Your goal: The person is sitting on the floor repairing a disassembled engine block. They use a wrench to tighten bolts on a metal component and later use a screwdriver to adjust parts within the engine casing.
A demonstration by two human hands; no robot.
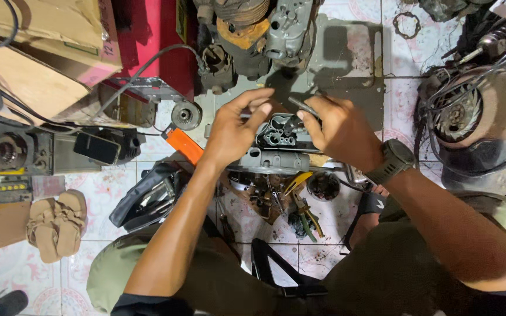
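Over the tiled floor [346, 52], both hands meet above a grey metal engine casting [279, 146] that lies directly below and between them, its long axis running left to right across the view. The left hand [232, 131] curls over the casting's left end, its grip pinched on something small at the fingertips; what that is cannot be made out. The right hand [338, 131], with a dark wristwatch [395, 161] on its wrist, clenches a thin dark tool [303, 106] whose tip angles down toward the casting's open top. Both hands are about equally near it. Just below the casting lie yellow-handled pliers [300, 181] among loose small parts. A cardboard box [42, 52] sits well apart at upper left, contents hidden.
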